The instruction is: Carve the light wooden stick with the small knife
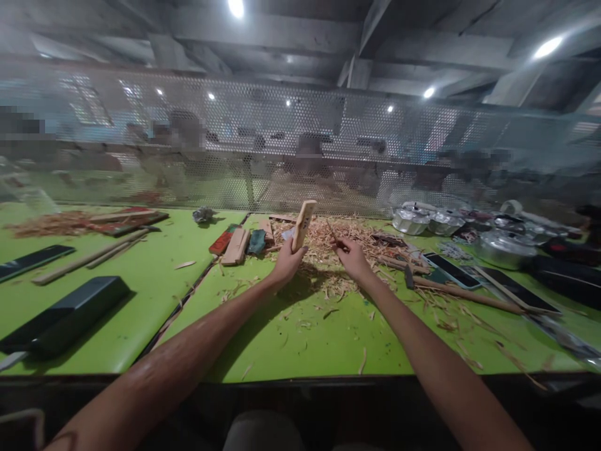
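Observation:
A pale, flat wooden piece [304, 224] with small dark marks stands tilted up in my left hand [288, 260], whose fingers wrap round its lower end. To its right, my right hand [351, 257] is closed in a pinch on a thin, dark stick-like tool [331, 232]. The tool's tip is apart from the wooden piece. Curled wood shavings [323, 275] lie beneath and behind both hands on the green table [300, 351].
A hammer [464, 294], phones [451, 270] and round metal tins [504, 244] lie to the right. Wood blocks [236, 246] sit left of my hands. A dark box [70, 313] and wooden sticks [94, 255] are farther left. Behind stands a perforated screen [272, 150], with people beyond.

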Demonstrator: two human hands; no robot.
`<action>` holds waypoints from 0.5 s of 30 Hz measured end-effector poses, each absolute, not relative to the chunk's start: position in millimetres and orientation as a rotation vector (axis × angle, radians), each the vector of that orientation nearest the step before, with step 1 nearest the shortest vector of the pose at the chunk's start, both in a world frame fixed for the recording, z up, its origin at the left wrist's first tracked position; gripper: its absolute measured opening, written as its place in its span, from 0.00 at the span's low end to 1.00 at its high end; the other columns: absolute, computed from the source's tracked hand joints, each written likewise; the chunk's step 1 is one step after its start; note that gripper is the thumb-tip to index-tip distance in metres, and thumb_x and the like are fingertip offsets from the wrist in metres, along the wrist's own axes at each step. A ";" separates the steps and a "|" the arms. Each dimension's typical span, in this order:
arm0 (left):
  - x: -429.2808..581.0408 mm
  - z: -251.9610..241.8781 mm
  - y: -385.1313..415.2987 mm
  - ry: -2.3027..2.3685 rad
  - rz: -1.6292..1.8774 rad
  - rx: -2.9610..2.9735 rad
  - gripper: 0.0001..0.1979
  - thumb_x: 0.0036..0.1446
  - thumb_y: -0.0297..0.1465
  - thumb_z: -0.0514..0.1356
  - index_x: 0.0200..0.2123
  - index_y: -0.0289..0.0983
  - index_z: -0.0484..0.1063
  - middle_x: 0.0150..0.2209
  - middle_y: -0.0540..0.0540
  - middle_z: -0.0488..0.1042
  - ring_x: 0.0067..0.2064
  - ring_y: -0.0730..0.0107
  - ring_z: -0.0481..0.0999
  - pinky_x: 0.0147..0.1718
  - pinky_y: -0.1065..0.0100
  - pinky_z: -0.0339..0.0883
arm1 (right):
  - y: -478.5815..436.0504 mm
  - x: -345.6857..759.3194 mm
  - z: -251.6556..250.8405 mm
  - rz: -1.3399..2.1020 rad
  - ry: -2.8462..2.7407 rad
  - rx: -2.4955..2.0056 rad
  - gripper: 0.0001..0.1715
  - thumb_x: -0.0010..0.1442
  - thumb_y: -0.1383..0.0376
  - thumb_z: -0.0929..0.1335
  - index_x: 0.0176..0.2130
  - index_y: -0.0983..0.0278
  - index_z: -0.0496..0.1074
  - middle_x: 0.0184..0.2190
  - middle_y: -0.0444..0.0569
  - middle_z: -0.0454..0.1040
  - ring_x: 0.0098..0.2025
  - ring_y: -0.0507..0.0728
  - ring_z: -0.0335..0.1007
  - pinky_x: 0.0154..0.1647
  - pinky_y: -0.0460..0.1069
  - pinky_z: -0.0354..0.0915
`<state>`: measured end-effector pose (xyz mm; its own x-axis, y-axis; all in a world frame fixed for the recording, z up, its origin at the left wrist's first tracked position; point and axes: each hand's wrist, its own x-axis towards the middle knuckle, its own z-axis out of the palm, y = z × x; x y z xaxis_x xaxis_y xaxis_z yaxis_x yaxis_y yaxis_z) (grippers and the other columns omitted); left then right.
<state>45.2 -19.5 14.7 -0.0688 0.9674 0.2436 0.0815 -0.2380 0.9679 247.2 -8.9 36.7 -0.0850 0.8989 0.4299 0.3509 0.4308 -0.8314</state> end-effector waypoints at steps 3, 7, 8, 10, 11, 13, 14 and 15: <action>43.2 16.3 -20.4 1.180 1.432 1.358 0.12 0.54 0.35 0.65 0.30 0.40 0.63 0.19 0.57 0.62 0.19 0.76 0.59 0.20 0.72 0.53 | -10.7 245.9 37.0 0.691 -1.667 -1.114 0.17 0.54 0.56 0.69 0.37 0.65 0.79 0.36 0.52 0.79 0.38 0.59 0.71 0.43 0.53 0.67; 39.0 19.6 -23.2 1.119 1.373 1.390 0.19 0.52 0.42 0.68 0.24 0.41 0.61 0.14 0.56 0.61 0.14 0.77 0.59 0.16 0.71 0.53 | -8.9 245.7 35.9 0.702 -1.662 -1.114 0.18 0.54 0.55 0.70 0.39 0.65 0.79 0.37 0.52 0.79 0.37 0.58 0.71 0.41 0.52 0.66; 38.4 19.9 -23.5 1.085 1.364 1.394 0.20 0.51 0.43 0.68 0.24 0.41 0.61 0.13 0.57 0.61 0.14 0.77 0.59 0.15 0.72 0.53 | -8.4 245.6 35.6 0.704 -1.654 -1.115 0.18 0.53 0.56 0.70 0.39 0.65 0.79 0.36 0.52 0.79 0.36 0.58 0.70 0.41 0.52 0.66; 37.5 19.2 -23.4 0.978 1.349 1.363 0.19 0.48 0.43 0.69 0.27 0.42 0.61 0.12 0.59 0.60 0.13 0.77 0.58 0.14 0.72 0.52 | -8.2 245.5 35.3 0.702 -1.647 -1.118 0.17 0.52 0.57 0.70 0.38 0.66 0.79 0.34 0.51 0.78 0.35 0.57 0.69 0.40 0.52 0.66; 37.0 18.2 -22.9 0.916 1.339 1.336 0.19 0.48 0.42 0.69 0.29 0.42 0.62 0.12 0.60 0.59 0.12 0.77 0.57 0.13 0.73 0.52 | -8.7 245.4 35.3 0.695 -1.648 -1.118 0.17 0.51 0.57 0.70 0.38 0.66 0.79 0.33 0.51 0.78 0.34 0.57 0.69 0.41 0.53 0.66; 35.5 15.1 -21.2 0.814 1.307 1.291 0.19 0.48 0.41 0.69 0.34 0.42 0.62 0.12 0.63 0.58 0.12 0.77 0.55 0.12 0.74 0.50 | -11.2 245.0 35.9 0.686 -1.655 -1.122 0.16 0.51 0.58 0.71 0.37 0.66 0.79 0.33 0.51 0.78 0.34 0.57 0.69 0.41 0.53 0.66; 34.4 13.3 -20.2 0.782 1.286 1.284 0.18 0.49 0.40 0.68 0.35 0.41 0.63 0.12 0.64 0.57 0.12 0.77 0.54 0.12 0.74 0.49 | -13.0 244.7 36.5 0.689 -1.658 -1.127 0.16 0.51 0.59 0.70 0.37 0.66 0.80 0.33 0.51 0.79 0.35 0.58 0.69 0.42 0.53 0.66; 33.2 11.8 -19.2 0.763 1.265 1.286 0.18 0.50 0.40 0.67 0.36 0.41 0.63 0.13 0.64 0.57 0.12 0.78 0.54 0.12 0.75 0.49 | -14.9 244.3 37.3 0.695 -1.660 -1.131 0.16 0.51 0.59 0.70 0.38 0.65 0.80 0.34 0.52 0.79 0.35 0.58 0.70 0.42 0.53 0.66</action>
